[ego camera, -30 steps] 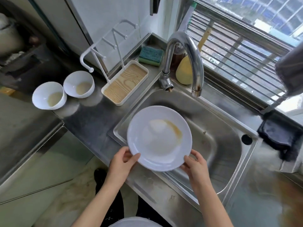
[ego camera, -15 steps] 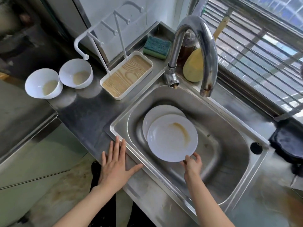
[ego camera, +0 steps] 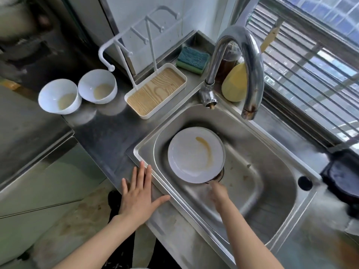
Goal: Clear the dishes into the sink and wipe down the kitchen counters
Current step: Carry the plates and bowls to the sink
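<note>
So: plate (ego camera: 196, 155) with a brown smear lies flat in the sink (ego camera: 272, 191). Right hand (ego camera: 218, 193) sits just below its near rim, blurred, so I can't tell its grip. Left hand (ego camera: 138, 195) lies flat on the sink's front edge, fingers straight. One bowl (ego camera: 59, 96) and a second bowl (ego camera: 97, 86) stand on the counter (ego camera: 108, 133).

daylight comes in bright through the barred window (ego camera: 320, 74) at upper right, leaving glare on the faucet (ego camera: 252, 65) and sink (ego camera: 275, 191). the right hand (ego camera: 218, 193) is motion-blurred. the upper-left corner is dim and smeared, and straight lines bow near the edges.
</note>
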`<state>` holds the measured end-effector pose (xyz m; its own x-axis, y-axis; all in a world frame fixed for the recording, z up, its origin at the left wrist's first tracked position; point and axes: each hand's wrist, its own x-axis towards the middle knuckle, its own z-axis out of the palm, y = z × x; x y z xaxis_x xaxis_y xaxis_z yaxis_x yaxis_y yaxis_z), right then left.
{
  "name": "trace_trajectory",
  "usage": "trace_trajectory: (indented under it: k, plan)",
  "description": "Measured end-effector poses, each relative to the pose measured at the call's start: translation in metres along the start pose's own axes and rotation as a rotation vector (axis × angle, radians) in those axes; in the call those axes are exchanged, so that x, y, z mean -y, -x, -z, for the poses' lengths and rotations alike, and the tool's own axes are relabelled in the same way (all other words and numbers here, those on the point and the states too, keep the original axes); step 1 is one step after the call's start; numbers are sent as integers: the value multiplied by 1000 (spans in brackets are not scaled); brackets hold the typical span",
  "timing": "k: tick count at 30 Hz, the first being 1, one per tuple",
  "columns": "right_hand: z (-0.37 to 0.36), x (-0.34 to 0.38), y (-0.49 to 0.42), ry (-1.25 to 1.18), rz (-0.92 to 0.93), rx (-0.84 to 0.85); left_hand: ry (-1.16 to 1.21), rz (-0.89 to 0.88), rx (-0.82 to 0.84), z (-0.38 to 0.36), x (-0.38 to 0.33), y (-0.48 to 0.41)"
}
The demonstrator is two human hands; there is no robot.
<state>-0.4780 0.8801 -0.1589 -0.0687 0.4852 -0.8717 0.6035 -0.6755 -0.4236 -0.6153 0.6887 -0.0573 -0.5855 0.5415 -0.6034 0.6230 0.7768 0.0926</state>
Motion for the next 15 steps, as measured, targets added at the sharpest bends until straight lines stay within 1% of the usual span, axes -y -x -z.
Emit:
trace_trajectory:
  k: [2,4,5,7,10,13,15]
  plan:
    - [9,-6,18,-3,46,-19,19,-8,-9,1,1,1]
    - [12,-11,37,-30,50,5,29,-24,-6,5,2,2]
    - [11,-10,47,-49,51,14,72,-34,-10,8,3,4]
    - [8,0,66,-94,98,-17,230,-50,-51,15,8,6]
    - [-7,28,97,-176,220,-47,535,-68,-223,28,32,9]
    - [-41,63,131,-180,334,38,883,5,-343,45,78,5]
    - [-73,85,152,-160,389,106,993,57,-384,62,112,-2]
